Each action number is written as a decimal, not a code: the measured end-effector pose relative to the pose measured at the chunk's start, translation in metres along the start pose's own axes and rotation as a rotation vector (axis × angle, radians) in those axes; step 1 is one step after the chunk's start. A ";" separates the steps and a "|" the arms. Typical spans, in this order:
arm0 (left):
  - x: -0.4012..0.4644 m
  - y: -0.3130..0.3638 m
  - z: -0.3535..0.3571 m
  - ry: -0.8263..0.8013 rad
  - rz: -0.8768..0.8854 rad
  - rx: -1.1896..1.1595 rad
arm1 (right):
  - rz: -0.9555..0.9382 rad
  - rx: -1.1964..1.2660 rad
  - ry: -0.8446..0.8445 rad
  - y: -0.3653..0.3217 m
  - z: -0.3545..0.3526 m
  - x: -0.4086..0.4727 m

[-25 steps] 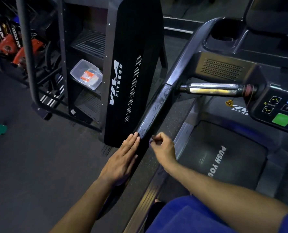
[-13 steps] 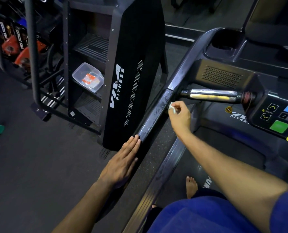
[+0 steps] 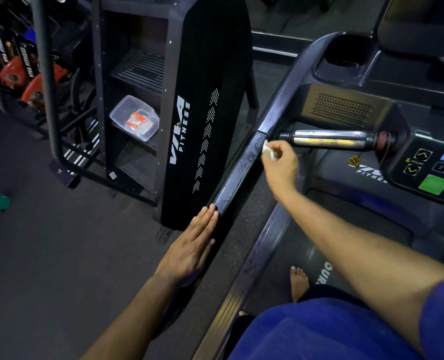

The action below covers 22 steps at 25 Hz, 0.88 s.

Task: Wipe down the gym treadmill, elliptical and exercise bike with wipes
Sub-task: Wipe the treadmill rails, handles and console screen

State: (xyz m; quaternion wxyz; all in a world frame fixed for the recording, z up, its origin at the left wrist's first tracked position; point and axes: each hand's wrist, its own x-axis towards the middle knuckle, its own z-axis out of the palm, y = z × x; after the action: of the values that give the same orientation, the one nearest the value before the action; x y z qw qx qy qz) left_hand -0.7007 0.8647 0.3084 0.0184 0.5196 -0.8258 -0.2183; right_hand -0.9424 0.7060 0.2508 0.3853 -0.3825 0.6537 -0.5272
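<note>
Right hand [image 3: 280, 165] pinching a small white wipe [image 3: 267, 149], pressed to the upper end of the treadmill's side rail [image 3: 237, 178]. Left hand [image 3: 192, 245] flat, fingers straight, resting on the rail's lower end. Chrome handle [image 3: 329, 139] just beside the wipe; black cabinet [image 3: 202, 105] left of the rail.

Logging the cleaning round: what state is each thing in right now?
Small white wipe: bunched, pinched against the rail.
Right hand: pinching the wipe.
Left hand: flat, fingers straight, on the rail's lower end.
Dark treadmill side rail: glossy, streaky.
Clear plastic tub: uncovered, holding orange packets.
</note>
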 end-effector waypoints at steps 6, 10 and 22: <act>-0.001 -0.001 0.002 0.026 0.010 0.005 | -0.100 -0.044 -0.060 -0.001 0.001 -0.026; -0.003 -0.001 0.003 0.041 0.001 0.009 | -0.174 0.000 -0.258 0.017 0.000 -0.095; -0.092 -0.010 0.016 0.031 -0.062 -0.020 | 0.154 -0.037 -0.099 0.042 0.020 -0.103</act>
State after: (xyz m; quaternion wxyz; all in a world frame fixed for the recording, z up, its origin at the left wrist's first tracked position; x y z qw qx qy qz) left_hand -0.6540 0.9466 0.3078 0.0296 0.5480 -0.8068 -0.2189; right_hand -0.8863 0.7974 0.2171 0.4495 -0.3638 0.6707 -0.4645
